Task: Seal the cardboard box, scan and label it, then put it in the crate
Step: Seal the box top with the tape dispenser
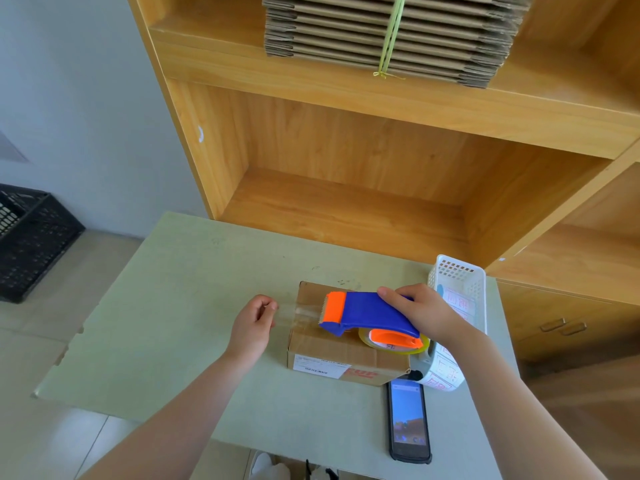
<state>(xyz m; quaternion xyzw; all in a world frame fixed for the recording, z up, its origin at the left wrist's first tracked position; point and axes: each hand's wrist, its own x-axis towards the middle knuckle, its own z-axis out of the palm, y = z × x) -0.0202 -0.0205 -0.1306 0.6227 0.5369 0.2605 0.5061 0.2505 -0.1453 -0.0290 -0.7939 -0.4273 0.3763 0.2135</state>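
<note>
Cardboard box (332, 355) lies between both; left hand (254, 323) pinches clear tape (294, 315), right hand (426, 313) grips dispenser (367, 315).

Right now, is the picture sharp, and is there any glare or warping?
Head view: the box, dispenser and both hands are fairly sharp; the shelf edges bow from the wide lens; light is soft, with faint shadows; the clear tape shows slight sheen; the phone screen reflects the room.
</note>
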